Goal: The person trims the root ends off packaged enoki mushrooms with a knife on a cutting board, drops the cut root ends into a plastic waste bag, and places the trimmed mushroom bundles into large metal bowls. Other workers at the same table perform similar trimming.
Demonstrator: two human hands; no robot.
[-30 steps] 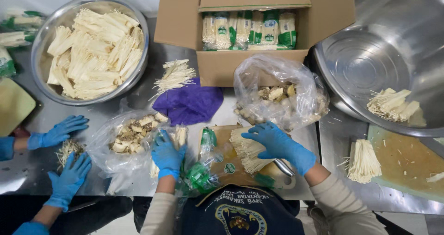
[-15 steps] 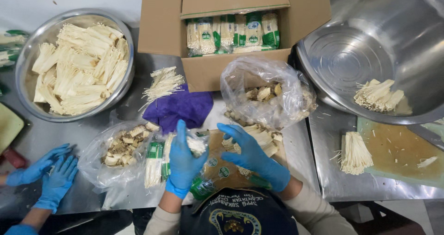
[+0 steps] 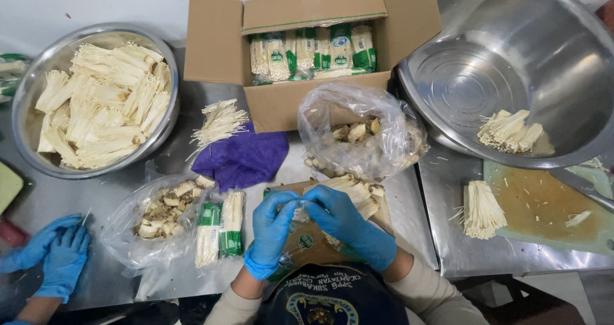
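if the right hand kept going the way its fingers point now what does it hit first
The right hand points left toward the left hand, and their fingertips already meet over the opened mushroom packet. So it would press into the left hand's fingers first, as far as this view shows.

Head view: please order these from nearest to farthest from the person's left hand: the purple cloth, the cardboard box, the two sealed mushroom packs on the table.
From the left hand:
1. Sealed mushroom packs, just to its left on the table.
2. Purple cloth, above it, towards the box.
3. Cardboard box, farthest, at the back of the table.
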